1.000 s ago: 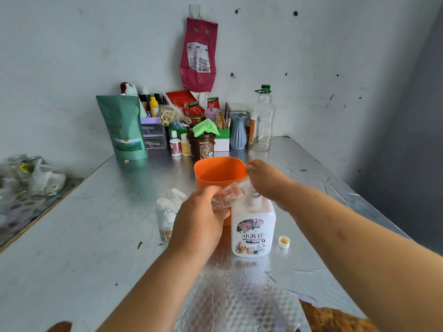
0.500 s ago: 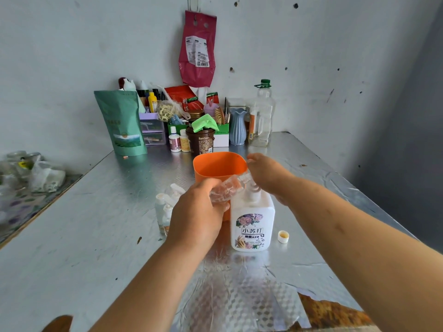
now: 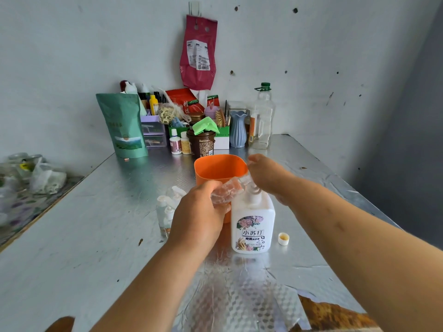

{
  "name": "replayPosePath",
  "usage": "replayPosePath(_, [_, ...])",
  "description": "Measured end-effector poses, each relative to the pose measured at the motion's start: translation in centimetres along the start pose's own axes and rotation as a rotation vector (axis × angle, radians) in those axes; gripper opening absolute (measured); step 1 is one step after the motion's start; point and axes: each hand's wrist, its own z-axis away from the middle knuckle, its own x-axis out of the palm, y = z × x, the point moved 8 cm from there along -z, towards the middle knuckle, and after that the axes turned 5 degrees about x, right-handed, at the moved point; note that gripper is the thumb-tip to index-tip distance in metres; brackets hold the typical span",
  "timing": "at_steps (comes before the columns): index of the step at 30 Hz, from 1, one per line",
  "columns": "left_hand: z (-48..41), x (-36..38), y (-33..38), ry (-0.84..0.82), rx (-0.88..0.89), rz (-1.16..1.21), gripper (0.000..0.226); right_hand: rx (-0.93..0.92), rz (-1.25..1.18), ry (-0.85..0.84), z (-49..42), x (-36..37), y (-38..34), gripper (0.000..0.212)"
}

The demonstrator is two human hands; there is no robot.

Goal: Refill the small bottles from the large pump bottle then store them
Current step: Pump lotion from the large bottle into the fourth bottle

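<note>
- Two hands meet over the silver bench (image 3: 84, 236): the left hand (image 3: 199, 212) grasps a small clear plastic bottle (image 3: 224, 194), tilted toward the pump spout.
- The right hand (image 3: 268, 176) curls over the pump head of the large white plastic pump bottle (image 3: 253, 221) (flowered label facing us).
- An orange plastic cup (image 3: 215, 167) stands just behind.

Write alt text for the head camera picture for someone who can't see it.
A person's left hand holds a small clear bottle at the spout of a white pump bottle, the right hand on its pump head. An orange tub stands behind on the silver table; a cap lies to the right.
</note>
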Motion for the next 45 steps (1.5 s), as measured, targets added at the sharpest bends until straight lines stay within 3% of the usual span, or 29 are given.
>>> replayPosePath(32, [0.0, -0.5, 0.7, -0.018, -0.013, 0.012, 0.034, -0.009, 0.170, 0.047, -1.0, 0.1, 0.1, 0.034])
replayPosePath(45, [0.0, 0.1, 0.0, -0.026, -0.048, -0.006, 0.030, -0.031, 0.086, 0.051, -0.3, 0.3, 0.1, 0.039])
